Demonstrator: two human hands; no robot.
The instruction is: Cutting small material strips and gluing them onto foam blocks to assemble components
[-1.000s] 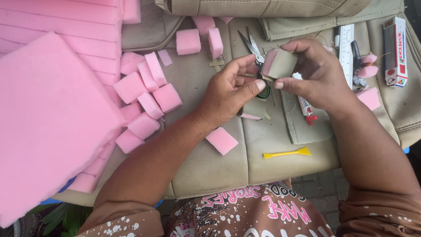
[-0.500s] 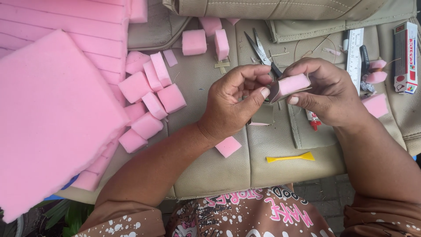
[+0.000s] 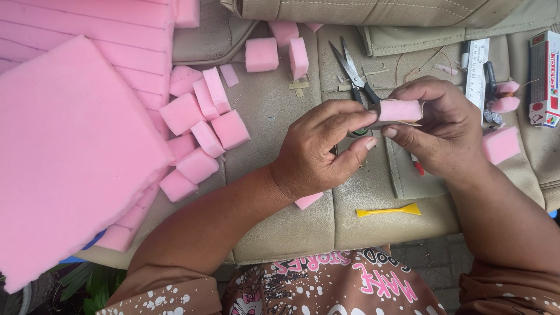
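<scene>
A: What's in the hands rn?

B: Small pink foam block (image 3: 400, 109), lying on its side, w/ a strip of beige material under it. Right hand (image 3: 443, 131) is clamped on it: fingers over the top & far end, thumb underneath. Left hand (image 3: 324, 149) meets it from the other side, fingertips pinched on the block's near end, thumb tucked just below. So both hands closed on the same piece, held up above the beige seat cover (image 3: 291, 227) that serves as the work surface.

A: What's around?

B: Scissors (image 3: 353, 73) just behind the hands, blades pointing away, handles partly hidden by the left fingers. Yellow plastic spatula (image 3: 389, 210) lies flat on the cover, nearer the body than the right hand. One flat pink offcut (image 3: 308, 200) peeks out from under the left wrist.

A: And the rest of the foam?

B: Cluster of cut pink cubes (image 3: 204, 125) well to the left of the hands, some touching each other, couple more cubes (image 3: 261, 54) further back. Big pink foam slab (image 3: 70, 151) far left, overlapping a second sheet behind it. On the right: steel ruler (image 3: 477, 67), red & white box (image 3: 545, 79) at the edge, another pink block (image 3: 500, 144) just beside the right wrist
</scene>
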